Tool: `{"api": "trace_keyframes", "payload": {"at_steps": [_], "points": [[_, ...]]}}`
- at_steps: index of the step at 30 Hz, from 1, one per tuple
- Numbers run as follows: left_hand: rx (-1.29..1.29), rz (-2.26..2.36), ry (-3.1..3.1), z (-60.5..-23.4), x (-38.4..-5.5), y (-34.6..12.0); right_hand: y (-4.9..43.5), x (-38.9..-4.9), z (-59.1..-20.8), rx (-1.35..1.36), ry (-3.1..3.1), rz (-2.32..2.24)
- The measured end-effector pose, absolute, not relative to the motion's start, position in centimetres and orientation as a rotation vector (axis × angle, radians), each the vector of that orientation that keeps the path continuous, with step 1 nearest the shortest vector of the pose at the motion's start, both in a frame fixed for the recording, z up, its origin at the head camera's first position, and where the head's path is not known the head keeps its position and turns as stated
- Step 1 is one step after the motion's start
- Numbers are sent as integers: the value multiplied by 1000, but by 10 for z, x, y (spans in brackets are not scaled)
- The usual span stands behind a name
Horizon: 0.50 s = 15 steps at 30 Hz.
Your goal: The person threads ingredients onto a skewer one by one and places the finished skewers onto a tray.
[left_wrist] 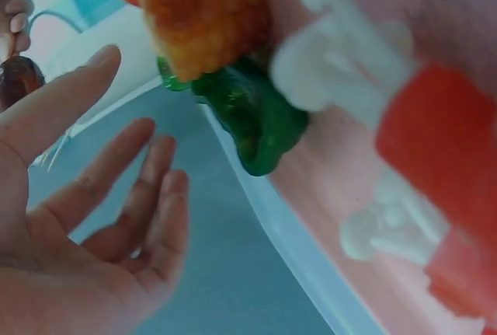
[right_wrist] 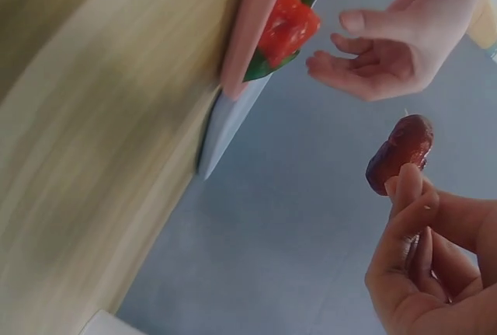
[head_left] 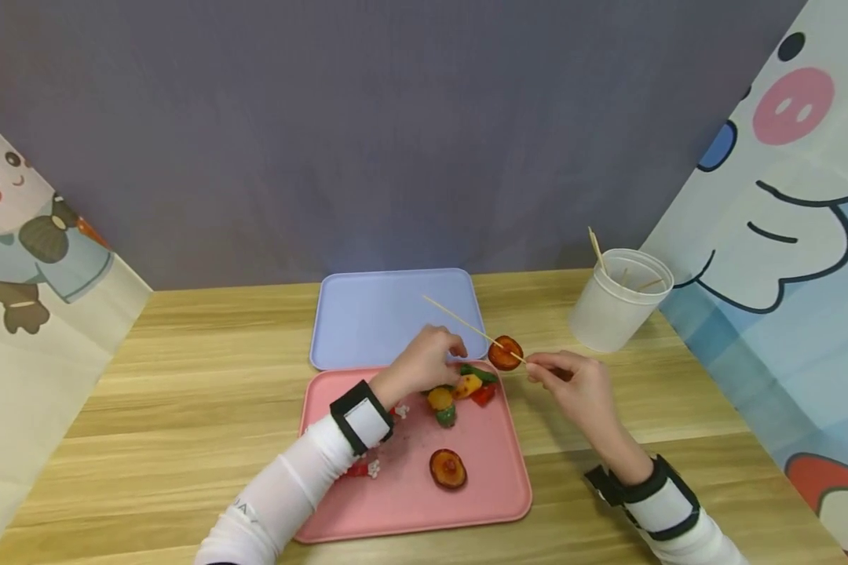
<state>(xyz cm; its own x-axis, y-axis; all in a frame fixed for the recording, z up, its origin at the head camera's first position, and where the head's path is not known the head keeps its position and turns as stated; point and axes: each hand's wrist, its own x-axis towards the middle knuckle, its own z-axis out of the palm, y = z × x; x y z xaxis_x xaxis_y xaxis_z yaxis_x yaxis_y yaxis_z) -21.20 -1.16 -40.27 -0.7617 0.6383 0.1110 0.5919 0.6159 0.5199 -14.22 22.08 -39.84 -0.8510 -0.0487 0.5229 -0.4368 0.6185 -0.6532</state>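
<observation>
On our far left a printed cartoon figure covers the side panel, and beside it we see the bare wood of the bench. Next comes the pink tray, with the pale blue tray just beyond its far edge. On the left part of the pink tray, partly under our left forearm, lie red rolls with white mushroom tips. Our left hand reaches over the tray's far edge with its thumb apart and its fingers loosely bent; it grasps nothing. Just below and to the right of that hand sit a yellow corn piece, a green pepper piece and a red pepper piece. Nearer to us, a browned round slice lies flat on the pink tray, well apart from both hands.

The wooden skewer slants across the far side of the left hand, its free end over the blue tray. It passes through a second brown slice, which is held up off the bench, right of the left hand and just left of the right hand's fingertips. Our right hand pinches the skewer between thumb and finger close beside that slice. Farther right, a white tub stands on the bench with more sticks in it.
</observation>
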Motion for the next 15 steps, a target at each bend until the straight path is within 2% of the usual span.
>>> {"api": "trace_keyframes", "payload": {"at_steps": [15], "points": [[1474,316,2679,-408,-217,6,251,-141,-407,250,-2426,997]]}}
